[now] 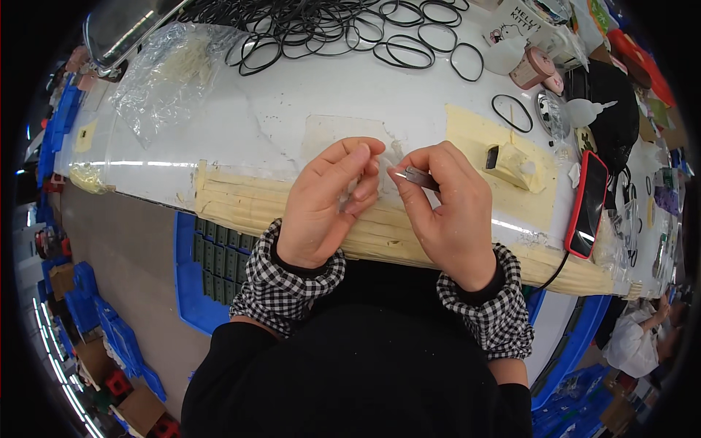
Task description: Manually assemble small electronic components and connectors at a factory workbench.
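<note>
Above the table's near edge, my left hand has its fingers curled and its thumb against the index finger. Whatever it may pinch is too small to make out. Close beside it, my right hand grips a short, narrow grey metal tool between thumb and fingers, its tip pointing toward the left hand. The tool's exact kind is unclear. Beyond the hands, a clear flat sheet lies on the white table. Many black rubber rings are heaped at the far side, and a single ring lies farther right.
Yellow tape covers the table's front edge. A yellow block sits to the right, near a red-framed phone with a cable. A clear plastic bag lies far left. Below stands a blue crate of dark green parts.
</note>
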A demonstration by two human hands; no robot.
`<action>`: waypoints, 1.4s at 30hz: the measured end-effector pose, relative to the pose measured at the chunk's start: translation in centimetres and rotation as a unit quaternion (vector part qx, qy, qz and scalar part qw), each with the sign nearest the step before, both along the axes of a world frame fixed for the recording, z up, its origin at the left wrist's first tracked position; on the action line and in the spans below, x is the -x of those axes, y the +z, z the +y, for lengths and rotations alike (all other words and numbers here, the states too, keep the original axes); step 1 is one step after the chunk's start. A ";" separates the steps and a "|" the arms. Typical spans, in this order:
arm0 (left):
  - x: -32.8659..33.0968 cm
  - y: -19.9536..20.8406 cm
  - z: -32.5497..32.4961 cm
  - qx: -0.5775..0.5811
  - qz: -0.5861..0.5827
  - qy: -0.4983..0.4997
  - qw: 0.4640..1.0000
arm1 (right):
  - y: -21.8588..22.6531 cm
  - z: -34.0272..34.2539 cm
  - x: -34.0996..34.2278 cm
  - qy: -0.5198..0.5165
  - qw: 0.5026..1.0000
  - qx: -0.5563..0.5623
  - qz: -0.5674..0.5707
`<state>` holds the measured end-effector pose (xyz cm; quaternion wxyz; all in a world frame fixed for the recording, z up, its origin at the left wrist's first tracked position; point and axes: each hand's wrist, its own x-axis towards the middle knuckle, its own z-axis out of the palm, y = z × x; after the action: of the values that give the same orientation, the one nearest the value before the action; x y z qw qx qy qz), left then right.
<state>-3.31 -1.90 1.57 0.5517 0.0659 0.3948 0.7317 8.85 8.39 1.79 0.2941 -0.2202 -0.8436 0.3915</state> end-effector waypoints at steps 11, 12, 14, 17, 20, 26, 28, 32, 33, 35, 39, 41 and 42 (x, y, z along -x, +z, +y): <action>-0.5 -0.5 0.1 -0.048 -0.077 -0.135 0.987 | 2.1 0.6 -1.9 0.048 0.990 -0.121 -0.047; -0.3 -0.7 0.0 -0.053 -0.089 -0.149 0.983 | 1.9 0.6 -2.0 0.043 0.985 -0.158 -0.057; -0.1 -0.8 -0.2 -0.061 -0.104 -0.174 0.977 | 1.5 0.6 -2.2 0.035 0.981 -0.176 -0.078; 0.0 -0.6 -0.1 -0.073 -0.112 -0.200 0.971 | 1.6 0.6 -2.4 0.032 0.978 -0.185 -0.094; 0.0 -0.7 0.0 -0.082 -0.115 -0.206 0.968 | 1.5 0.6 -2.5 0.030 0.975 -0.197 -0.093; 0.1 -0.6 0.0 -0.074 -0.080 -0.215 0.970 | 1.5 0.6 -2.5 0.031 0.975 -0.200 -0.091; 0.1 -0.5 0.0 -0.079 -0.089 -0.216 0.969 | 1.6 0.6 -2.5 0.032 0.976 -0.195 -0.093; 0.2 -0.3 0.0 -0.068 -0.073 -0.224 0.970 | 1.7 0.5 -2.6 0.029 0.977 -0.191 -0.094; 0.2 -0.4 0.0 -0.068 -0.072 -0.224 0.969 | 1.7 0.5 -2.5 0.028 0.977 -0.191 -0.095; 0.3 -0.4 0.0 -0.068 -0.069 -0.226 0.969 | 1.6 0.5 -2.5 0.031 0.976 -0.194 -0.097; 0.3 -0.2 0.0 -0.064 -0.059 -0.224 0.971 | 1.8 0.5 -2.6 0.033 0.974 -0.200 -0.101; 0.3 -0.2 0.0 -0.063 -0.059 -0.223 0.971 | 1.6 0.5 -2.6 0.032 0.977 -0.190 -0.091; 0.3 -0.2 0.0 -0.065 -0.062 -0.225 0.970 | 1.6 0.5 -2.5 0.031 0.978 -0.185 -0.086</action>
<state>-3.58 -1.94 1.35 0.7199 0.1430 0.2866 0.6157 11.39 8.94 3.34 0.2433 -0.1683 -0.9302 0.2173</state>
